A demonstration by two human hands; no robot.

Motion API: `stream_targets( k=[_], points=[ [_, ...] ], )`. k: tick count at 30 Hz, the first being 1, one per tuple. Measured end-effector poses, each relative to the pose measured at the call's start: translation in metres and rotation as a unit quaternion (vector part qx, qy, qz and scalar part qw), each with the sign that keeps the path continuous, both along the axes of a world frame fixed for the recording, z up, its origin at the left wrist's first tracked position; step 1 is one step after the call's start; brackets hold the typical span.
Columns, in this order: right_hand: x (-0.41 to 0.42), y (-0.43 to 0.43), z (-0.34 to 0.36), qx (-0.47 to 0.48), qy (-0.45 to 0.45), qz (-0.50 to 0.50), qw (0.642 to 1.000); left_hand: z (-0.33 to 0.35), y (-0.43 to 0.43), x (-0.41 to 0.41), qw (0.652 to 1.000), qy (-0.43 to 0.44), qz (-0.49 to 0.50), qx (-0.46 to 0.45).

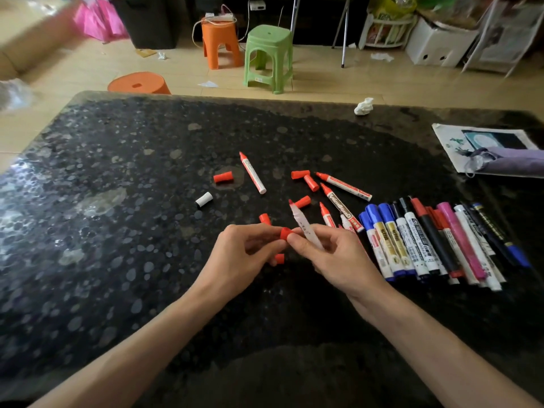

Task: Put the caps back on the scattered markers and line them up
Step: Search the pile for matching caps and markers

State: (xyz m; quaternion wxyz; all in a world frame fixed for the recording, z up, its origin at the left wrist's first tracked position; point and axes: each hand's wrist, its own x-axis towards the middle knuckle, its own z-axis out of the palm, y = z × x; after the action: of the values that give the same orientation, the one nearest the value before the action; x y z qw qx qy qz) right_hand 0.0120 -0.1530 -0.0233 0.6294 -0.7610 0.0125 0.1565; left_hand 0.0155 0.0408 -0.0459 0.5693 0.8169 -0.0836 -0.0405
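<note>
Above the near middle of the black speckled stone table (117,201), the right hand (329,256) pinches a white-barrelled marker (306,231) low on its barrel. The left hand (247,248) pinches a small red plastic cap (285,233) between thumb and fingertips. The two hands meet, with the cap touching or just beside the lower barrel on its left.

The marker's long axis runs up and away from the person, leaning slightly left, and its bare red tip is at the far end. The cap therefore sits well short of the tip, and the next move probably needs the left hand to carry it along that axis. Which way the cap's mouth faces cannot be told.

Two more red caps lie close by, one under the left hand (279,258) and one just beyond it (264,218). Farther out are four loose red caps (223,177), a white cap with a black end (204,199) and four uncapped red markers (252,172). None of these lies in the cap's path.

To the right, a row of capped markers in blue, black, red and pink (426,240) lies side by side. A crumpled white tissue (364,106) sits near the far edge.
</note>
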Motion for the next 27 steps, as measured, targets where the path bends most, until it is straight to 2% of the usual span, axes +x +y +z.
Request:
stream_targets(
  k=[2,4,8,10,18,27],
  points=[
    [0.005,-0.008,-0.001,-0.045,-0.035,0.011,0.998,0.0,0.001,0.002,1.0,-0.004,0.016,0.006],
    [0.009,-0.017,-0.001,-0.1,-0.107,0.013,0.989,0.003,0.003,0.004,1.0,-0.009,0.023,-0.005],
    [0.01,-0.036,-0.007,-0.258,-0.22,0.02,0.941,0.011,0.003,0.004,0.999,0.015,0.02,-0.036],
    [0.01,-0.04,-0.008,-0.29,-0.246,0.022,0.925,0.012,0.005,0.004,0.999,0.015,0.025,-0.036],
    [0.008,-0.038,-0.007,-0.31,-0.295,0.024,0.904,0.013,0.006,0.004,0.999,0.02,0.027,-0.03],
    [0.005,-0.034,-0.009,-0.275,-0.318,0.042,0.906,0.019,0.007,0.002,0.999,-0.006,0.002,0.033]
  ],
)
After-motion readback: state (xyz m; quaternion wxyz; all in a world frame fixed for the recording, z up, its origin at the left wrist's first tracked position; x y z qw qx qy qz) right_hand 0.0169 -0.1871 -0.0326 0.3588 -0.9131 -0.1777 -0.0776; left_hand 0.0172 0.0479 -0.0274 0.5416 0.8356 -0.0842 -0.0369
